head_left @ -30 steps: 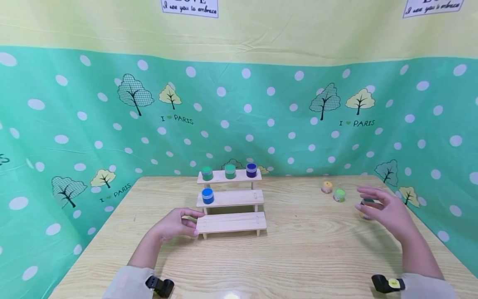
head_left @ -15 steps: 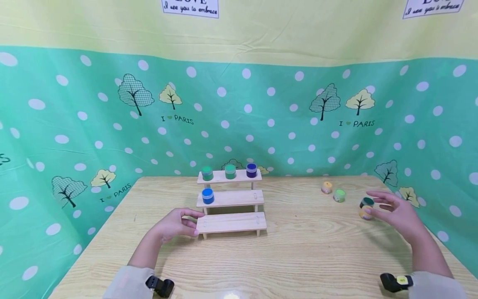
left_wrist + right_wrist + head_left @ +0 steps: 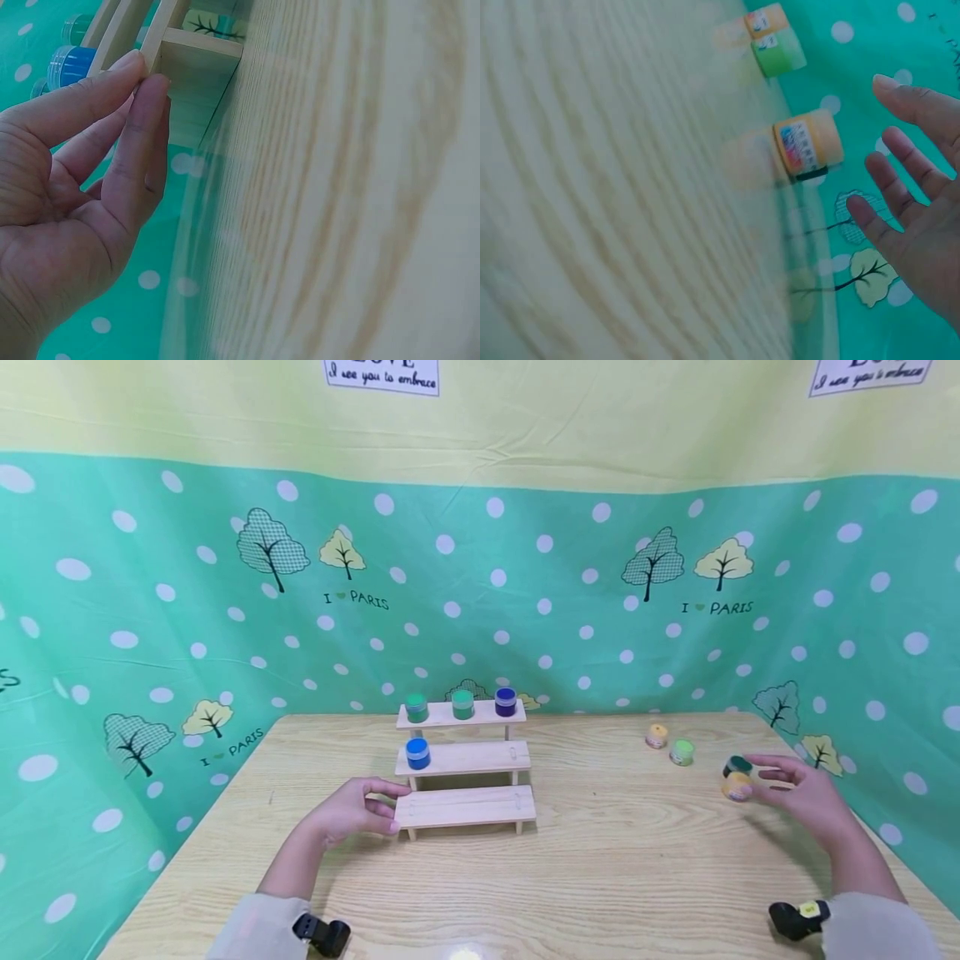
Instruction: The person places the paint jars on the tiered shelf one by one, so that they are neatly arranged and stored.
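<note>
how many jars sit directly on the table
4: orange jar and light green jar toward the back; dark green jar with another orange jar in front, by the right hand.

The right hand (image 3: 922, 202) is near a labelled orange cylindrical jar (image 3: 810, 142). Beyond stand a green cylindrical jar (image 3: 778, 54) and a second orange jar (image 3: 766, 20).

Dark green jar (image 3: 737, 763): partly hidden behind near orange jar (image 3: 737, 787)
Its label (image 3: 800, 145): print too blurred to read
Right hand (image 3: 934, 244): cut off in right wrist view
Wall signs (image 3: 382, 377): tops cut off
</note>
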Tool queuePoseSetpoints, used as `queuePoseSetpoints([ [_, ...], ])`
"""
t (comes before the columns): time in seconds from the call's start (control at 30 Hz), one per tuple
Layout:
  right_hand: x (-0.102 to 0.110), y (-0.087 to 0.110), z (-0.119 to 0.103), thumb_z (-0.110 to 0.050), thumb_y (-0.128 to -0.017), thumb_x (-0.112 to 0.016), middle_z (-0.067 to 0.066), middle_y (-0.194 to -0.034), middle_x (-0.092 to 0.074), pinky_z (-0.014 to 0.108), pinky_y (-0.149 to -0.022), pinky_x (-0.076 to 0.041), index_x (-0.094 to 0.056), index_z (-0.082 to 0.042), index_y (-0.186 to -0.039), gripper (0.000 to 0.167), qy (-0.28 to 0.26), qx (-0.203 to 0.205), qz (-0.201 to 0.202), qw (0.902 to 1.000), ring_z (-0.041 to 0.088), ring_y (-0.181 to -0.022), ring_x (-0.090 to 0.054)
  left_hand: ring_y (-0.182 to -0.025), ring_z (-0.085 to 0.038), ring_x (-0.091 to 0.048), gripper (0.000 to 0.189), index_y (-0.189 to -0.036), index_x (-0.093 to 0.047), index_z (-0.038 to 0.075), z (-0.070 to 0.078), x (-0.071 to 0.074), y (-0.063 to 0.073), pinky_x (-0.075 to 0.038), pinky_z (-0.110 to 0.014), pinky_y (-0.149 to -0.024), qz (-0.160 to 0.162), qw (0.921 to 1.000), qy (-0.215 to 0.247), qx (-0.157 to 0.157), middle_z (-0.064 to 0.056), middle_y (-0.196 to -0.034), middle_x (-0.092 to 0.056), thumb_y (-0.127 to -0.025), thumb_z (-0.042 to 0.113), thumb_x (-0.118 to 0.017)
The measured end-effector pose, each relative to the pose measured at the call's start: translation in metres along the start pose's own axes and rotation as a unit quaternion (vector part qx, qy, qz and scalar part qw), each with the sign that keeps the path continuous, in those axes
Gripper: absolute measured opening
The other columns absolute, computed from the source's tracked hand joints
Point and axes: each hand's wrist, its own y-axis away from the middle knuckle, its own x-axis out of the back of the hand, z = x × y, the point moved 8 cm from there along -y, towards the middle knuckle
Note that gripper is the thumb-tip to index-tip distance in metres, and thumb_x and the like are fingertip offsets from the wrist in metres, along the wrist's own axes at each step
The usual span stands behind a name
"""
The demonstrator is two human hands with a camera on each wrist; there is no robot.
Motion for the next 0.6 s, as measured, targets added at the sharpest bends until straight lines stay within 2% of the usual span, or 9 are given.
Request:
queuePoseSetpoints([
  [0.07,-0.002,-0.002,0.005,-0.042,-0.087,-0.073,0.033,-0.142,-0.036,0.063,-0.087,-0.042,-0.042,-0.001,-0.144,0.077,-0.009,-0.011,-0.011,0.9998,0.049,-0.123,-0.038,-0.084,-0.023,-0.064,0.058,-0.128,-0.058,-0.007,0.001,0.0,0.001,-0.057,-0.033,-0.073,0.002,1.0,0.001,0.0,-0.018,-0.114,-0.057,-0.074,-0.006,-0.08],
  [0.17,-0.004,-0.004,0.013,-0.043,-0.086,-0.074,0.035,-0.142,-0.036,0.065,-0.088,-0.039,-0.043,-0.002,-0.144,0.078,-0.013,-0.027,-0.027,0.9992,0.049,-0.124,-0.038,-0.084,-0.022,-0.064,0.058,-0.129,-0.057,-0.008,0.002,0.0,0.001,-0.057,-0.033,-0.073,0.002,1.0,0.002,-0.001,-0.018,-0.116,-0.056,-0.075,-0.006,-0.079],
  [0.2,-0.005,-0.005,0.015,-0.043,-0.086,-0.074,0.034,-0.142,-0.037,0.065,-0.088,-0.04,-0.043,-0.002,-0.144,0.077,-0.015,-0.031,-0.031,0.9989,0.047,-0.123,-0.04,-0.084,-0.022,-0.064,0.058,-0.129,-0.057,-0.008,0.002,0.0,0.001,-0.057,-0.033,-0.073,0.002,1.0,0.002,-0.001,-0.019,-0.115,-0.056,-0.075,-0.007,-0.079],
  [0.27,-0.005,-0.006,0.018,-0.042,-0.085,-0.075,0.031,-0.142,-0.039,0.062,-0.089,-0.041,-0.047,-0.003,-0.142,0.075,-0.017,-0.033,-0.036,0.9987,0.031,-0.117,-0.049,-0.084,-0.023,-0.064,0.058,-0.129,-0.057,-0.008,0.002,-0.001,0.001,-0.057,-0.033,-0.073,0.001,1.0,0.002,-0.002,-0.018,-0.115,-0.056,-0.075,-0.007,-0.079],
  [0.33,-0.006,-0.008,0.019,-0.04,-0.085,-0.076,0.025,-0.138,-0.047,0.056,-0.088,-0.044,-0.05,-0.002,-0.14,0.071,-0.02,-0.026,-0.04,0.9987,0.012,-0.108,-0.054,-0.085,-0.023,-0.064,0.058,-0.129,-0.058,-0.007,0.001,0.0,0.001,-0.057,-0.033,-0.074,0.001,1.0,0.001,-0.001,-0.018,-0.115,-0.056,-0.075,-0.006,-0.079],
  [0.43,-0.007,-0.012,0.022,-0.036,-0.084,-0.077,0.002,-0.126,-0.057,0.038,-0.085,-0.05,-0.054,-0.001,-0.135,0.066,-0.026,-0.016,-0.043,0.9986,-0.008,-0.092,-0.053,-0.085,-0.023,-0.065,0.057,-0.128,-0.058,-0.007,0.0,0.0,0.001,-0.057,-0.034,-0.074,0.002,1.0,-0.001,0.0,-0.017,-0.116,-0.056,-0.075,-0.006,-0.079],
  [0.53,-0.01,-0.014,0.026,-0.032,-0.083,-0.079,-0.007,-0.118,-0.059,0.024,-0.077,-0.049,-0.056,0.0,-0.133,0.064,-0.039,-0.019,-0.05,0.9978,-0.007,-0.088,-0.057,-0.086,-0.023,-0.065,0.057,-0.128,-0.059,-0.006,0.0,0.0,0.001,-0.057,-0.033,-0.075,0.003,1.0,0.0,0.002,-0.018,-0.117,-0.055,-0.075,-0.006,-0.079],
  [0.6,-0.012,-0.015,0.029,-0.032,-0.082,-0.08,-0.002,-0.118,-0.061,0.019,-0.074,-0.047,-0.056,0.0,-0.133,0.064,-0.037,-0.026,-0.051,0.9976,-0.005,-0.087,-0.057,-0.085,-0.023,-0.065,0.057,-0.128,-0.059,-0.006,0.0,0.0,0.001,-0.057,-0.033,-0.074,0.002,1.0,0.001,0.003,-0.018,-0.118,-0.055,-0.075,-0.006,-0.079],
])
